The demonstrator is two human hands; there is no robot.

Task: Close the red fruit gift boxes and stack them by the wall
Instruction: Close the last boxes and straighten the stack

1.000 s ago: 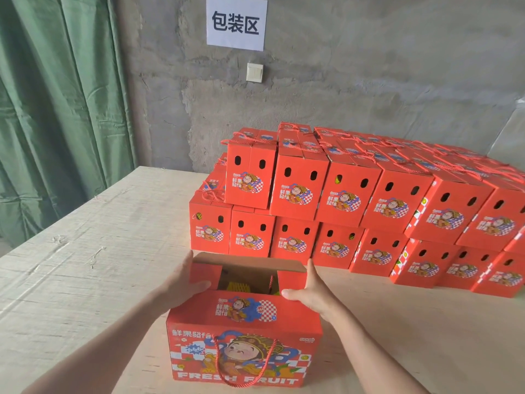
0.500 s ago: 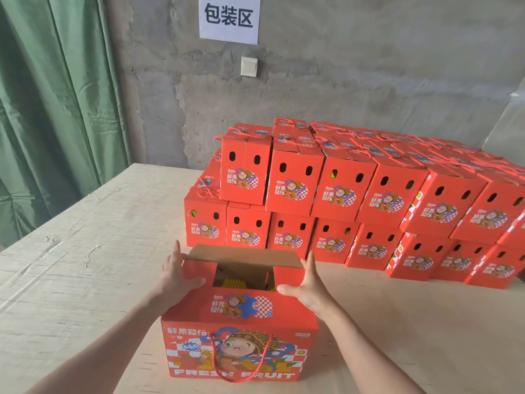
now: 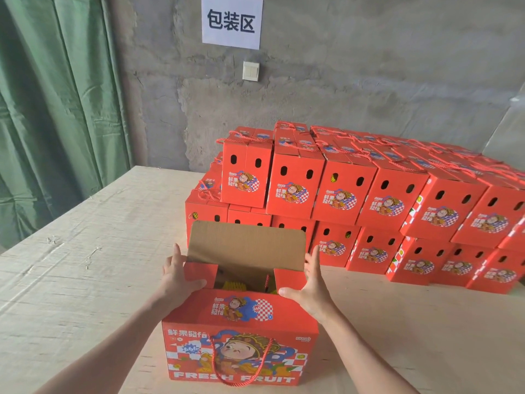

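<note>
Two hands [image 3: 177, 275] [image 3: 314, 288] press the side flaps [image 3: 200, 275] of a corrugated red box [image 3: 241, 308].

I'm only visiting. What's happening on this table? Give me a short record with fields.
place: table by a concrete wall, sign above
in front: red box, top open, back flap upright, side flaps folded in
inside: something yellow, unclear what
hands: left hand and right hand flat on the box ends, thumbs on the side flaps
behind: stack of closed boxes, two layers
left to do: fold the back flap down, add box to stack
</note>
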